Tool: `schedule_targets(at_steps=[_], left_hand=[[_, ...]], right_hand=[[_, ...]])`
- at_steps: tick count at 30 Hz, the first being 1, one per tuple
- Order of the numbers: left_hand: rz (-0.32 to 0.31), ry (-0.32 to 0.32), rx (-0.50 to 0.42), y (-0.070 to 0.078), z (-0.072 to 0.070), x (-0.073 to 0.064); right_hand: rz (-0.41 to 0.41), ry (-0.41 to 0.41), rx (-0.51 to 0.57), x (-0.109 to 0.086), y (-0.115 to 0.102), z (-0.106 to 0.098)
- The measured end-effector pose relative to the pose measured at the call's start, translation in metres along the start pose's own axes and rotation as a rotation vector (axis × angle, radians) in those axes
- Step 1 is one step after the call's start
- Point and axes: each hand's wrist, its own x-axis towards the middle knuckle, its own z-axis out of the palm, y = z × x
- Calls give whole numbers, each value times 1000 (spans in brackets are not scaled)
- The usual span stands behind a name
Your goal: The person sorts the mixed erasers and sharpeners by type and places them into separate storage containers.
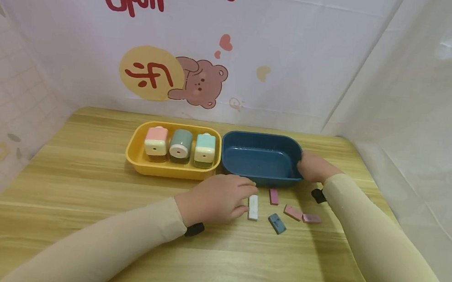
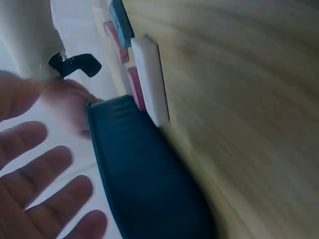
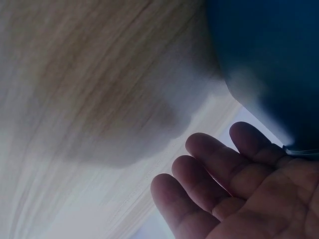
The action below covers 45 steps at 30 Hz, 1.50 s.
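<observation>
Fingers [image 2: 47, 164] over wooden table [image 1: 81, 176], printed backdrop [image 1: 303, 34]

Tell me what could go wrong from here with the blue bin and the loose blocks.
The right hand is at the right end of the blue bin; a push leftward could shove it into the yellow bin close beside it and jostle the containers inside. The left hand is beside the white block without gripping it, so a careless move might knock it aside. Two pink blocks nearly touch, so picking up one may nudge the other.
</observation>
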Motion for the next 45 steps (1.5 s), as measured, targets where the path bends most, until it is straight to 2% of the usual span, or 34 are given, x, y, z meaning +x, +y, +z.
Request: schedule_targets(at_steps=[3,8,14,21,34,45], left_hand=[[-6,-74,-7,4,6,8],[-15,-149,2,8,19,20],[-48,-184,28,8,31,29],[-42,-229,47,7,37,33],[-35,-244,56,7,36,36],[-46,-241,40,6,33,33]], right_hand=[[-2,-1,1,-1,-1,-1],[-16,7,-16,-1,-1,-2],[-15,13,-21,0,-2,-1],[-16,12,-20,-1,-3,-1],[-10,6,-17,-2,-4,-2],[2,8,-1,-1,-3,-1]])
